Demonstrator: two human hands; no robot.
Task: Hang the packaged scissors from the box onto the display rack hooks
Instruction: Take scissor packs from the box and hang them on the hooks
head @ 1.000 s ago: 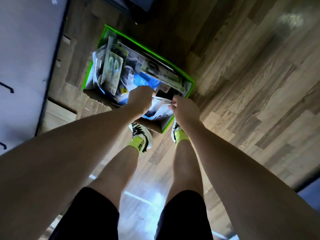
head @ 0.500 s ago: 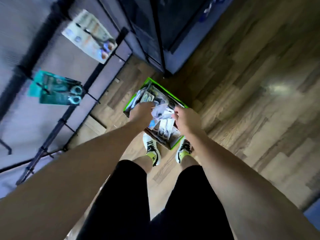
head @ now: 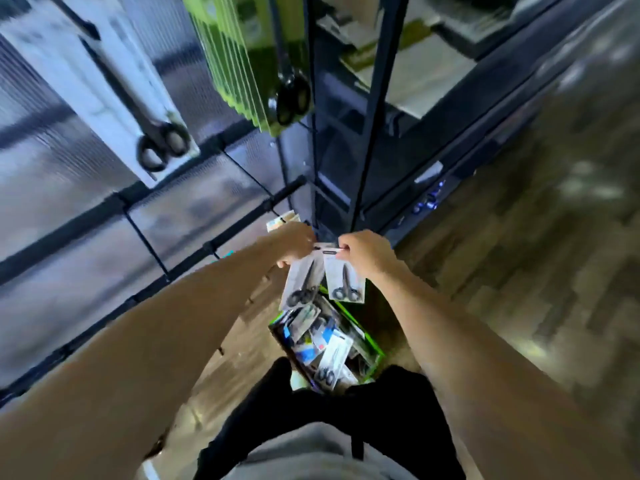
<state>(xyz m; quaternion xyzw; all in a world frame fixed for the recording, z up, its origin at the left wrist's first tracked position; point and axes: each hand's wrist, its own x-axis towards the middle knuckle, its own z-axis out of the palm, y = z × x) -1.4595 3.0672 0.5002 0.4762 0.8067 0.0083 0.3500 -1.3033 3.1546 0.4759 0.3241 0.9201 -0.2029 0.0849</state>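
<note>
Both hands are up out of the box [head: 367, 344] now, whereas half a second back they were down in it sorting packs; view has swung up too, so the display rack [head: 194, 244] fills the left and top, where before mostly floor showed. Taking the box as landmark: it sits on the wood floor [head: 519, 306] just ahead of the person's legs, green-edged, plenty of packaged scissors left inside. Rack stands left of and beyond the box, dark bars with thin hooks sticking out. High above the box hang a white carded pair [head: 114, 81] with black handles and a stack of green packs [head: 242, 53], already on hooks. Directly over the far end of the box, two white scissor packs dangle side by side: left pack [head: 299, 282] and right pack [head: 346, 280], black handles down. Left hand [head: 294, 244] pinches the top of the left pack, fingers curled; right hand [head: 363, 254] pinches the top edge of the right pack the same way. Whether each hand holds only its own pack is hard to tell, tops touch and blur hides the hang holes. A small beige pack [head: 282, 220] shows just past the left hand, apparently on a low hook. Judgement: pick is done, carry to the rack has started; next needs the packs separated and a hang hole lined up on a free hook left of the box. Risk: two packs at once could snag or slip.
</note>
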